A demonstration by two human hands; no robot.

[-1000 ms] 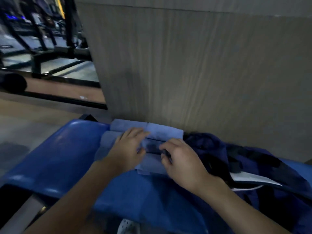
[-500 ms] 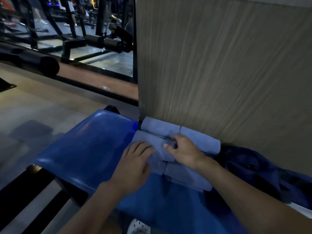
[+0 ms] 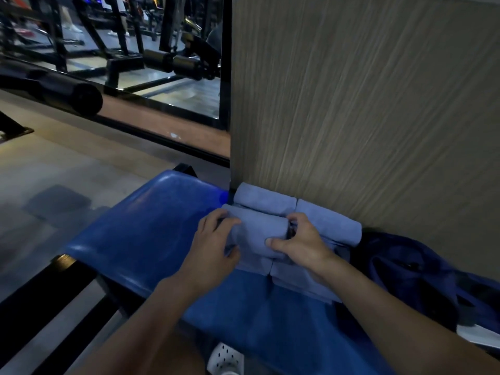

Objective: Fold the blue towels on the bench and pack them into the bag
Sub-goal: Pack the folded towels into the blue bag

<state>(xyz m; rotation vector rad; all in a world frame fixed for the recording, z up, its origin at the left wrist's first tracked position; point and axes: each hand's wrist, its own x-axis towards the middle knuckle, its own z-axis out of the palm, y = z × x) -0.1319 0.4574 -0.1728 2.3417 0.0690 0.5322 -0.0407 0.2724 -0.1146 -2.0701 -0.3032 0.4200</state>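
On the blue padded tabletop [image 3: 140,234], the left hand [image 3: 213,246] and right hand [image 3: 301,244] each close their grip on one end of a folded blue towel [image 3: 259,235]. The dark blue bag [image 3: 422,280] lies just right. Behind, two more folded towels [image 3: 265,203] touch the wood-grain wall panel [image 3: 365,104].

A wood-grain wall panel [image 3: 365,104] is shown rising directly behind the far edge of the blue padded counter [image 3: 140,234]. To its left, a black-framed glass pane [image 3: 176,87] is set above a brown base strip [image 3: 167,128]. Black exercise machines [image 3: 119,50] are seen in it, whether reflected or beyond cannot be told. The pale floor [image 3: 54,169] is dimly lit, and a black padded roller [image 3: 75,94] is seen at the left.
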